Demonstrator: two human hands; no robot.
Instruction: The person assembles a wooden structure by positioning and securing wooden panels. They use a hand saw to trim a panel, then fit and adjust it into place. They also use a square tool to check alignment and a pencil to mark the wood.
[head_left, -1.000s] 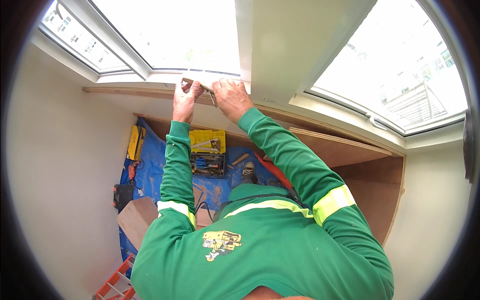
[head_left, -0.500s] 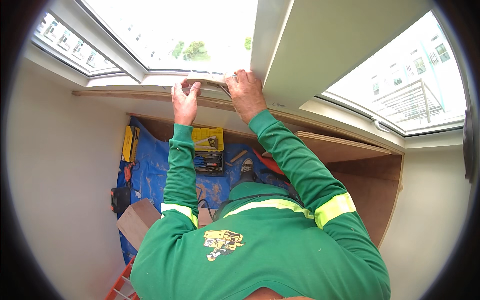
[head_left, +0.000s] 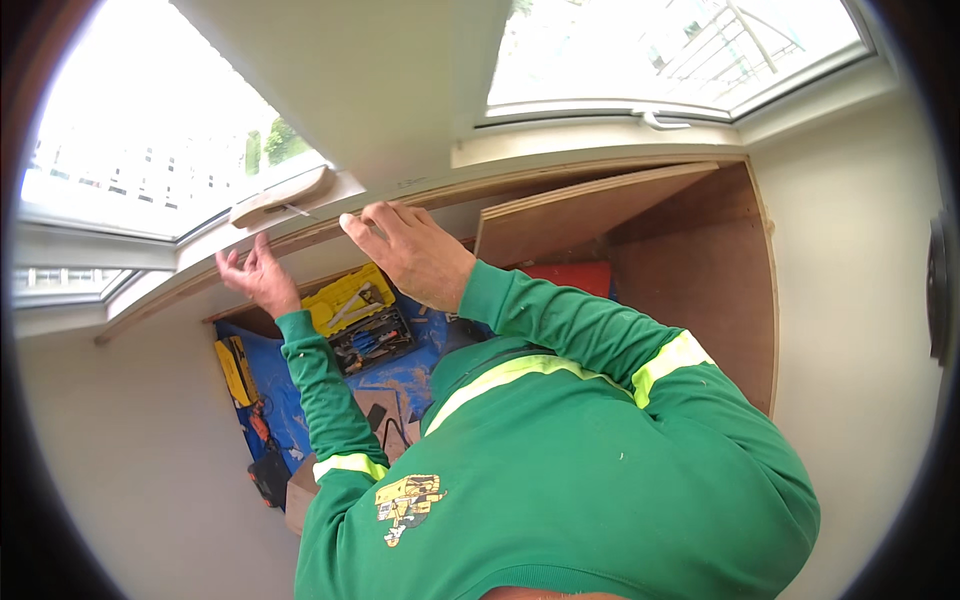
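Observation:
A brown wooden piece with rounded ends [head_left: 280, 199] lies on the white window sill at the upper left. A thin pale strip [head_left: 299, 211] sticks out from its near side; I cannot make out what it is. Just below the piece, my left hand [head_left: 262, 280] is open, fingers apart and palm partly up, with nothing in it. My right hand [head_left: 412, 252] hovers to the right of the piece, near the sill's wooden front edge [head_left: 430, 197]. Its fingers are loosely bent and apart, and nothing shows between them.
Under the sill, a plywood panel [head_left: 590, 208] leans at a slant. Below lie an opened yellow toolbox [head_left: 345, 300] with hand tools, a yellow case [head_left: 236, 370] and a power drill [head_left: 266, 470] on blue sheeting [head_left: 290, 405]. A white handle [head_left: 660, 122] juts from the right window.
Both hands have come off the wooden piece, which now rests on the sill. My right hand has drawn back from it. The view has turned toward the right window.

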